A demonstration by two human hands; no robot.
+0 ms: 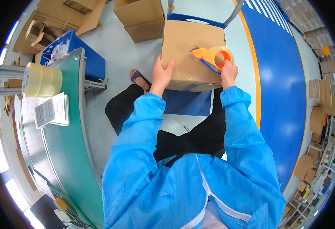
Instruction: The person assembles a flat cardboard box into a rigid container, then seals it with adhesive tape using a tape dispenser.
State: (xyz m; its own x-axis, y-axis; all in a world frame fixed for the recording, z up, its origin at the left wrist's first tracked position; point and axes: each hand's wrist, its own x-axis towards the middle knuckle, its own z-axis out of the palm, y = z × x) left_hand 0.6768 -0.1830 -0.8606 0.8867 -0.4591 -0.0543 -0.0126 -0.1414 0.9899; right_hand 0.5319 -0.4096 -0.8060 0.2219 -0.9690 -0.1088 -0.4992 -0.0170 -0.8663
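Observation:
A closed brown cardboard box (pixel 186 38) rests on a blue platform trolley (pixel 190 102) in front of me. My left hand (pixel 162 75) grips the box's near left corner, thumb on the top face and fingers down the side. At the near right corner, my right hand (pixel 229 73) is closed at the ring of an orange tape dispenser (pixel 209 57), which lies over the box top with a tape roll in it. Some of the right fingers are hidden. A strip of tape shows along the box's near edge.
To the left, a green-topped table (pixel 66 141) carries clear tape rolls (pixel 41 79) and a stack of printed sheets (pixel 53 110). Beyond stand a blue bin (pixel 93 57) and an open carton (pixel 142 23). A blue floor lane (pixel 280 95) and shelves of cartons (pixel 316 126) lie right.

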